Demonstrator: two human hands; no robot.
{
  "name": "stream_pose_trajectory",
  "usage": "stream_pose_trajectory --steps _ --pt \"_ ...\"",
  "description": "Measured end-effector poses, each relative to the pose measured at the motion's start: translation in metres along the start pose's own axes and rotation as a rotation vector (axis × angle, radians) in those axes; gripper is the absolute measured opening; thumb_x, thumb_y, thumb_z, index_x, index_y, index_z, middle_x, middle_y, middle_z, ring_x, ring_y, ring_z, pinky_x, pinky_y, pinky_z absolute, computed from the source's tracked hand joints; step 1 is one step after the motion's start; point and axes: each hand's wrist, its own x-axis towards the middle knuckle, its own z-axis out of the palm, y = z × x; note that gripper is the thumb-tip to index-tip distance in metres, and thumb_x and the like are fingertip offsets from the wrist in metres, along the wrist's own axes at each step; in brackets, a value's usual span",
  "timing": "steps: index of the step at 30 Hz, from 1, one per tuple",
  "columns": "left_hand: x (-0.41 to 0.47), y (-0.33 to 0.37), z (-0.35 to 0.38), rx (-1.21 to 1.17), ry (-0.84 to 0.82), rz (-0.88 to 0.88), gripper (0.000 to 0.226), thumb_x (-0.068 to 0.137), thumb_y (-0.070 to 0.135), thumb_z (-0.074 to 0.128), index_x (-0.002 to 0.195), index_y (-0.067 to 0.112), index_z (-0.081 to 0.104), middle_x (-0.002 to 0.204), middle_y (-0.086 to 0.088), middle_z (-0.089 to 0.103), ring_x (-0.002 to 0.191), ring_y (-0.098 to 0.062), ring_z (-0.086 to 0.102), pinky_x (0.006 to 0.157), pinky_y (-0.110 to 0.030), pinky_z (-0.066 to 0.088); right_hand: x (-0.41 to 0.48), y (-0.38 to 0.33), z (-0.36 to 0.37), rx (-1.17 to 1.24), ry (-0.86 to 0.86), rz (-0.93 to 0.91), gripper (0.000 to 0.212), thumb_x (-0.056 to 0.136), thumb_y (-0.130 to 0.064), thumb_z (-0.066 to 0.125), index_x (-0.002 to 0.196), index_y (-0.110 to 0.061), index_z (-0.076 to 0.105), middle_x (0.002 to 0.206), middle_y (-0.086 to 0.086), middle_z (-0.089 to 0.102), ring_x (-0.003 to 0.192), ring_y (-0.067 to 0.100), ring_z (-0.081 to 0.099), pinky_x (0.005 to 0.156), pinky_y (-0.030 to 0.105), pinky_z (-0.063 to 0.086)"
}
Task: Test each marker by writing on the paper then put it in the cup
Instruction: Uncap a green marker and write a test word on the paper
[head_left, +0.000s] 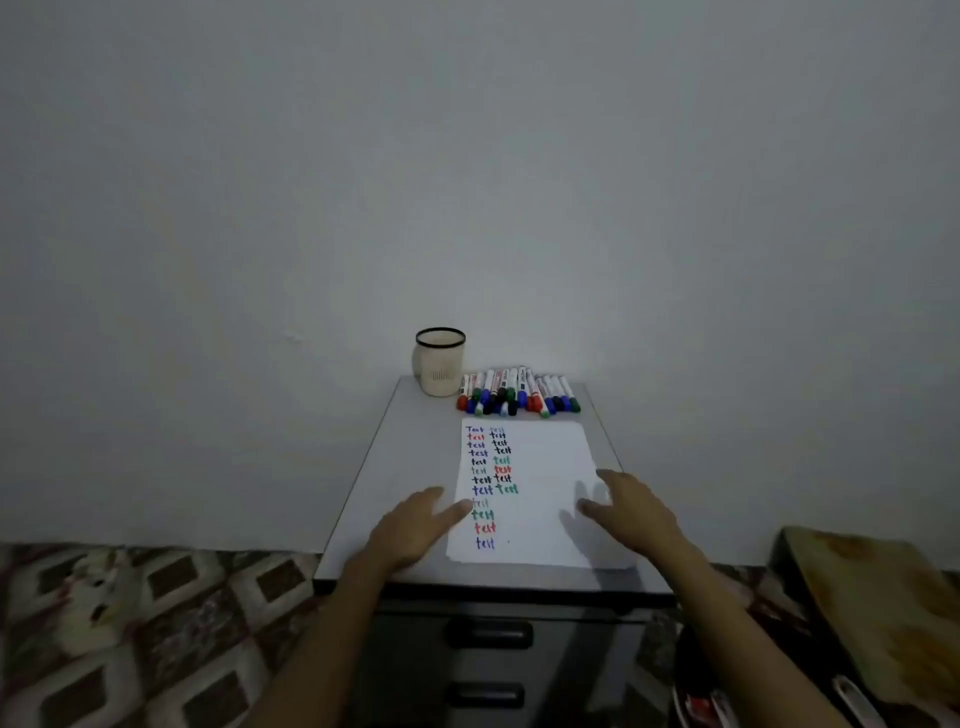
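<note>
Both hands were spread flat and holding nothing: the left hand (415, 525) sat on the desk (384, 467) with fingertips at the paper's (540, 467) left edge, the right hand (631, 506) over its right side. The markers (519, 392) were piled at the back just past the paper, right beside the beige cup (440, 364), and the sheet had two columns of "test" in different colours

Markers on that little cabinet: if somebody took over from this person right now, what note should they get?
Left hand: open, fingers at the paper's left edge, holding nothing.
Right hand: open over the paper's right side, holding nothing.
Markers: piled behind the paper, right of the cup; no marker shows above its rim.
Done: paper carries two columns of "test".
To do: test each marker, drop it in the cup.
</note>
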Motion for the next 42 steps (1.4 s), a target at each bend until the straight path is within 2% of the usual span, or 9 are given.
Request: stream_pose_trajectory --steps 6,13,17,22,27,30,32,37,42 --pt "0.004 -0.01 0.027 0.142 0.074 0.018 0.135 0.042 0.098 -0.009 0.149 0.021 0.017 0.158 0.004 0.008 0.144 -0.012 0.003 0.115 -0.044 -0.005 -0.011 0.016 0.055 -0.039 0.172 0.138 0.075 0.093 -0.058 0.038 0.151 -0.015 0.017 0.157 0.013 0.021 0.144 0.027 0.021 0.117 0.046 0.014" --pt "0.006 -0.023 0.037 0.348 0.154 0.055 0.128 0.042 0.09 -0.026 0.149 0.031 0.012 0.158 0.005 0.002 0.144 -0.013 -0.003 0.114 -0.042 -0.005 -0.016 0.019 0.064 0.003 0.349 0.043 0.066 0.094 -0.055 0.041 0.147 -0.017 0.032 0.151 0.008 0.038 0.142 0.023 0.03 0.117 0.041 0.014" --pt "0.004 -0.029 0.038 0.378 0.194 0.107 0.116 0.049 0.08 -0.036 0.148 0.037 0.009 0.158 0.006 -0.001 0.144 -0.012 -0.006 0.114 -0.037 -0.008 -0.019 0.022 0.066 0.045 0.393 0.014 0.081 0.082 -0.069 0.025 0.14 -0.017 0.046 0.141 0.006 0.052 0.133 0.022 0.043 0.116 0.043 0.021" --pt "-0.003 -0.027 0.04 0.276 0.249 0.118 0.098 0.063 0.082 -0.015 0.146 0.039 0.016 0.157 0.008 0.006 0.143 -0.008 -0.001 0.113 -0.031 -0.01 -0.022 0.023 0.067 0.082 0.441 -0.005 0.072 0.082 -0.067 0.03 0.129 -0.02 0.057 0.131 0.0 0.06 0.123 0.018 0.053 0.114 0.045 0.027" --pt "-0.004 -0.028 0.041 0.22 0.269 0.118 0.107 0.06 0.085 -0.02 0.145 0.036 0.023 0.156 0.011 0.011 0.139 0.0 0.0 0.113 -0.027 -0.01 -0.021 0.023 0.066 0.131 0.477 -0.03 0.07 0.08 -0.065 0.034 0.127 -0.019 0.058 0.127 -0.001 0.061 0.119 0.019 0.055 0.112 0.048 0.03" --pt "0.005 -0.019 0.036 0.07 0.261 0.067 0.094 0.074 0.082 0.011 0.147 0.024 0.023 0.155 0.008 0.019 0.138 0.002 0.007 0.113 -0.024 -0.007 -0.004 0.023 0.058 0.289 0.406 0.001 0.08 0.076 -0.068 0.036 0.136 -0.017 0.049 0.136 0.002 0.055 0.123 0.021 0.05 0.11 0.048 0.033" --pt "0.022 -0.012 0.032 0.062 0.184 0.08 0.07 0.094 0.059 0.028 0.149 0.019 0.015 0.156 0.005 0.013 0.138 0.002 0.002 0.111 -0.023 -0.009 0.019 0.025 0.053 0.233 0.292 0.018 0.087 0.078 -0.07 0.036 0.147 -0.017 0.032 0.15 0.002 0.04 0.137 0.02 0.036 0.117 0.046 0.018" --pt "0.075 -0.005 0.027 0.177 0.156 0.158 0.064 0.097 0.053 0.015 0.15 0.018 0.009 0.157 0.002 0.013 0.144 -0.007 0.003 0.114 -0.027 -0.005 0.054 0.021 0.049 0.148 0.188 0.05 0.086 0.085 -0.073 0.029 0.153 -0.024 0.009 0.158 0.003 0.023 0.146 0.017 0.018 0.12 0.044 0.002" --pt "0.077 -0.006 0.031 0.15 0.214 0.172 0.064 0.094 0.058 0.007 0.149 0.025 0.01 0.155 0.007 0.018 0.132 0.008 0.005 0.11 -0.018 -0.003 0.051 0.021 0.049 0.117 0.166 0.026 0.1 0.066 -0.081 0.007 0.153 -0.03 0.007 0.158 -0.001 0.024 0.145 0.015 0.021 0.119 0.04 -0.002"
